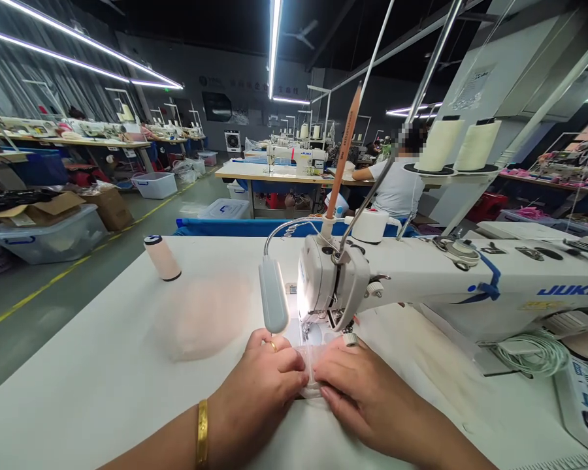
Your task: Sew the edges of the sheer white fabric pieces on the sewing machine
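Close in front of the sewing machine's needle area, my left hand (274, 372) and my right hand (347, 382) grip a small piece of sheer pale fabric (311, 371) from either side. The fingers of both are bent and closed on its edges. Just beyond the fabric is the lit presser foot (306, 331) of the white sewing machine (421, 277). A grey lamp head (273, 297) hangs beside the needle, above my left hand. On the table to the left lies a soft heap of sheer pale pink fabric (206, 316).
A peach thread cone (162, 258) lies tipped near the table's far left edge. More beige fabric (436, 352) lies under the machine arm, near a coiled pale green cord (534, 352). A pencil (343, 156) stands upright on the machine head. Ahead, a co-worker (399, 183) sits at another table.
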The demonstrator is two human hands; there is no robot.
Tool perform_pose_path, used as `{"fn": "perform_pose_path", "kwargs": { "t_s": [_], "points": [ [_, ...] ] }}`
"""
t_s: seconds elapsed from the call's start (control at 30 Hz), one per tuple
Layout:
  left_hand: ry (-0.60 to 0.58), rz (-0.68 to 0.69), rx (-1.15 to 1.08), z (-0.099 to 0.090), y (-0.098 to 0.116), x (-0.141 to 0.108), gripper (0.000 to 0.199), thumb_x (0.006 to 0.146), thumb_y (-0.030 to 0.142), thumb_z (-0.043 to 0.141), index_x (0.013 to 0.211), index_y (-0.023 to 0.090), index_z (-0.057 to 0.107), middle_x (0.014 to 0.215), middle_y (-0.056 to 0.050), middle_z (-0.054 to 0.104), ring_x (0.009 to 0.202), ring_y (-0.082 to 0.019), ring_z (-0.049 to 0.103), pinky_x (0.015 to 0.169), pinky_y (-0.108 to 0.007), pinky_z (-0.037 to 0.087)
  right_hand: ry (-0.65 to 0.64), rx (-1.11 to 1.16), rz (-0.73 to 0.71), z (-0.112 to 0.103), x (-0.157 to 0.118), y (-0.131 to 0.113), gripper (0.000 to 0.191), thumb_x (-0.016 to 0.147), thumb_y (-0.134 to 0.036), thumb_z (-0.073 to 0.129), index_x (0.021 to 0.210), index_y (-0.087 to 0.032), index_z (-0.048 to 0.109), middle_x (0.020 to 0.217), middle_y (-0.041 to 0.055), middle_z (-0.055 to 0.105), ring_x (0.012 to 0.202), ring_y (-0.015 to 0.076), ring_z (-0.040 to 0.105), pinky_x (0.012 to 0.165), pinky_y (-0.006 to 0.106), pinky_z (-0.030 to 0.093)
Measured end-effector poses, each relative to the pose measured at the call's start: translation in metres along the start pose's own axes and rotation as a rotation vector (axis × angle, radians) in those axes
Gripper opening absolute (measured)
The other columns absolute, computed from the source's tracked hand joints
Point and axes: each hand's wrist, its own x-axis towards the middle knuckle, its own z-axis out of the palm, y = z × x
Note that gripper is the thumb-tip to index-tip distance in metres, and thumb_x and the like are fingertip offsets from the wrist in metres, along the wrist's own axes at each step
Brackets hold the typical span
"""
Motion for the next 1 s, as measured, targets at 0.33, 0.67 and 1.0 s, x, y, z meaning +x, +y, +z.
{"fn": "perform_pose_path", "kwargs": {
  "t_s": [0.33,0.67,1.0],
  "points": [
    [-0.013,-0.028,0.045,0.001,-0.012,0.006,0.024,0.09,0.002,0.057,0.096,0.022,0.07,0.099,-0.001,0.074,0.084,-0.022,0.062,0.078,-0.037,0.031,0.027,-0.029,0.029,0.009,0.002,0.006,0.016,0.105,-0.023,0.051,0.099,-0.027,0.065,0.086,0.003,0.068,0.085,0.0245,0.062,0.082,0.038,0.051],
    [0.01,0.038,0.021,0.004,-0.013,0.004,0.021,0.087,0.001,0.058,0.093,0.02,0.067,0.093,-0.002,0.075,0.081,-0.021,0.063,0.083,-0.04,0.036,0.021,-0.047,0.037,0.013,0.002,0.007,0.019,0.103,-0.015,0.049,0.098,-0.024,0.065,0.092,0.0053,0.068,0.09,0.0247,0.062,0.082,0.038,0.051],
    [0.029,0.017,0.035,0.005,-0.02,0.007,0.02,0.091,0.004,0.057,0.091,0.02,0.069,0.091,-0.004,0.074,0.083,-0.021,0.066,0.082,-0.036,0.045,0.071,-0.134,0.037,0.017,0.005,0.008,0.023,0.101,-0.012,0.049,0.105,-0.025,0.067,0.092,0.0054,0.069,0.087,0.0254,0.062,0.075,0.036,0.052]
  ]
}}
